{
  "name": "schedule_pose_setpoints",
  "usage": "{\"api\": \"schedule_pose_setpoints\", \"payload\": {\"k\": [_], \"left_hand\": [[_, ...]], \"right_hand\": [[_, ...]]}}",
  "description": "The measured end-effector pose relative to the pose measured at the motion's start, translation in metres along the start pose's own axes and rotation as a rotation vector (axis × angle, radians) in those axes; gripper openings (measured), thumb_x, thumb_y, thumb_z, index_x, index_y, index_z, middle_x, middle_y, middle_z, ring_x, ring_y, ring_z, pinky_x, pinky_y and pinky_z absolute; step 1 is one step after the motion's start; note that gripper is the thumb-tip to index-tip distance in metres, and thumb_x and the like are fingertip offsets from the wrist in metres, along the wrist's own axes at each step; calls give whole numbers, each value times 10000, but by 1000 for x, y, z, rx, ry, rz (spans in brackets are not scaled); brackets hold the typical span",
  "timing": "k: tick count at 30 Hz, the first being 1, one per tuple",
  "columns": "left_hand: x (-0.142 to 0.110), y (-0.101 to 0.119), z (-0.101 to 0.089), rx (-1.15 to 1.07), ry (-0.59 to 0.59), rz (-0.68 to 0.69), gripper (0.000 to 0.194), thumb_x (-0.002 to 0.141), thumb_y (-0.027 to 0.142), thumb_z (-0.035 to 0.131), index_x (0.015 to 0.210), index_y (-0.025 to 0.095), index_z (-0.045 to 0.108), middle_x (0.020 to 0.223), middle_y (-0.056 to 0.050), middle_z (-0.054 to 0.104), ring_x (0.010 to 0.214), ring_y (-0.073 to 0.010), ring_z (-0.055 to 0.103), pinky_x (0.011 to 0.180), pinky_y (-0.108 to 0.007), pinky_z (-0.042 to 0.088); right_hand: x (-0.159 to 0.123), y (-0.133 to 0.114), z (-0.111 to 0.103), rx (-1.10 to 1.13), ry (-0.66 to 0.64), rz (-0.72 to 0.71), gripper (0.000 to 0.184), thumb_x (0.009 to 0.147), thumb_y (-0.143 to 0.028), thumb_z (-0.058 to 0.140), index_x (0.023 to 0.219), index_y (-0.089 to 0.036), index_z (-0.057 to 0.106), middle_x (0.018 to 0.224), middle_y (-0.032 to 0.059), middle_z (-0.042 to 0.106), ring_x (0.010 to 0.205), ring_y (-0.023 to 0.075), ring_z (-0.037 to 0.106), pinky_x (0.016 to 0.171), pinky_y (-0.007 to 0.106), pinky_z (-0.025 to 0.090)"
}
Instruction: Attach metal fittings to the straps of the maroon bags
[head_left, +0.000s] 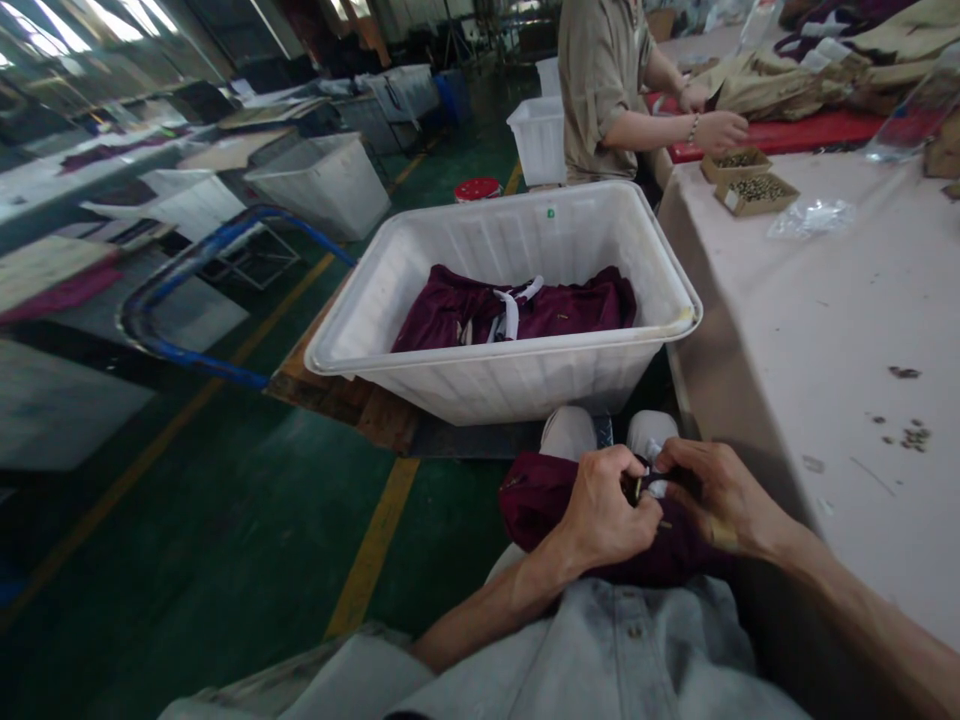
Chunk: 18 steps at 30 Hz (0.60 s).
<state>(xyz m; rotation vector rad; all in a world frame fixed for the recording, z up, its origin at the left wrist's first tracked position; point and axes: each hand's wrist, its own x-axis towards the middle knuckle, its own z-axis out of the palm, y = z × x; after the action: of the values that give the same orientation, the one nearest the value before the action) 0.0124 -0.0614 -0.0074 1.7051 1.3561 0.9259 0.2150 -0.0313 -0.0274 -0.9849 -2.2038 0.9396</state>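
A maroon garment (534, 492) lies bunched across my lap, with a white piece at its middle. My left hand (609, 510) is closed on the garment, thumb and forefinger curled together beside a small brass-coloured metal piece (637, 490). Close by on the right, my right hand (720, 492) pinches a dark edge of the same garment near the white piece. The fingertips of both hands almost meet, and they partly hide what lies between them.
Ahead, a white plastic tub (495, 375) holds more maroon garments (577, 312). To the right, a table (795, 300) carries small metal pieces (915, 436) and boxes of studs (756, 190). A co-worker (600, 90) stands beyond. A blue-handled cart (202, 255) is on the left.
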Motion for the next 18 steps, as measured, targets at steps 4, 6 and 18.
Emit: {"api": "schedule_pose_setpoints", "payload": {"k": [4, 6, 18], "left_hand": [[2, 0, -2, -45, 1, -11, 107, 682, 83, 628, 747, 166, 644, 710, -12, 646, 630, -135, 574, 582, -250, 411], [3, 0, -4, -35, 15, -13, 116, 698, 88, 630, 777, 165, 664, 734, -19, 653, 654, -144, 584, 593, -253, 417], [-3, -9, -1, 116, -3, 120, 84, 801, 222, 689, 862, 170, 662, 809, -52, 648, 717, -184, 603, 668, -305, 452]], "right_hand": [[3, -1, -12, 40, -64, 32, 63, 939, -232, 606, 990, -196, 599, 881, 32, 653, 789, 190, 628, 724, 315, 473], [4, 1, -18, 98, -88, 36, 126, 960, -298, 613, 1034, -197, 629, 932, 44, 685, 842, 205, 655, 770, 320, 494], [2, 6, -14, 130, -42, 107, 145, 954, -327, 626, 992, -194, 667, 888, 39, 703, 801, 203, 651, 743, 310, 503]]}}
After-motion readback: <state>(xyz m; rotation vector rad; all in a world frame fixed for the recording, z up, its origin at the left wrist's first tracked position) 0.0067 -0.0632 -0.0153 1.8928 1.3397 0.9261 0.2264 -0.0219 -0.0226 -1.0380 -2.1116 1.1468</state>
